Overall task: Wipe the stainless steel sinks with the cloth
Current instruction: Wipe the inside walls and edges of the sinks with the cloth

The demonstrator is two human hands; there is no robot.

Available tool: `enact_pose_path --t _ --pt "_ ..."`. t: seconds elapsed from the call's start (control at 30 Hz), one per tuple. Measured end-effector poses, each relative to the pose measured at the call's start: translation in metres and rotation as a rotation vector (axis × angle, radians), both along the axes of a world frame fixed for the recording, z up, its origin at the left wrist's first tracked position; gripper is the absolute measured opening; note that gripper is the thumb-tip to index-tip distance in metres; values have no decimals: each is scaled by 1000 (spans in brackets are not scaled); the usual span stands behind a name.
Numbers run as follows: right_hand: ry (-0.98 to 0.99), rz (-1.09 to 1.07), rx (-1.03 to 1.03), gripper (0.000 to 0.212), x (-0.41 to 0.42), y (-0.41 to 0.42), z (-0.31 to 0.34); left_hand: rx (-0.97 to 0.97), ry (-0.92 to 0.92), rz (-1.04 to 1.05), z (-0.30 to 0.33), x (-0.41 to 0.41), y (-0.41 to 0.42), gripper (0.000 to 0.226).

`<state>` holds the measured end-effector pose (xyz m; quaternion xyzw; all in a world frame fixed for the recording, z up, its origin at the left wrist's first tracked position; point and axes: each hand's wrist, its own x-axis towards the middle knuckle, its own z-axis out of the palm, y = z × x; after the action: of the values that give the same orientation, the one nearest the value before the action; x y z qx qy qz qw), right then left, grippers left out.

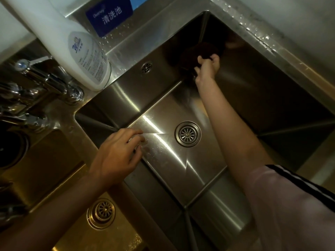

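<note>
Deep in the steel sink (253,105), your right hand (207,67) pinches the dark cloth (201,51) against the far corner, just beyond its fingertips.

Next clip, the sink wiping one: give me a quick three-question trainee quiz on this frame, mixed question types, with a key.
1. True or false: the right hand presses the dark cloth against the sink's far wall.
2. Where does the left hand rest?
A. on the faucet
B. on the rim between the two sinks
C. on the drain
3. Fill in: the white bottle lies on the ledge beside the ____.

Key: 1 true; 2 B; 3 faucet. The large sink has its drain uncovered.
</note>
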<state>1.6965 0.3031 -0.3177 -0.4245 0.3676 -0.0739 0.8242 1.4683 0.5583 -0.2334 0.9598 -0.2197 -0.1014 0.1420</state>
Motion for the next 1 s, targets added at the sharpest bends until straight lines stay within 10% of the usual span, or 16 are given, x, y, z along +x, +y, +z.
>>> enact_pose_path --t 0.37,0.83,1.0 --pt "266 -59 2 46 -6 11 -77 12 -22 4 2 2 0 32" --pt "-192 -215 -37 45 -43 -6 67 41 -8 -5 7 1 -3 36" --pt "-46 -299 -38 44 -62 -7 59 38 -16 -18 5 0 -3 38"
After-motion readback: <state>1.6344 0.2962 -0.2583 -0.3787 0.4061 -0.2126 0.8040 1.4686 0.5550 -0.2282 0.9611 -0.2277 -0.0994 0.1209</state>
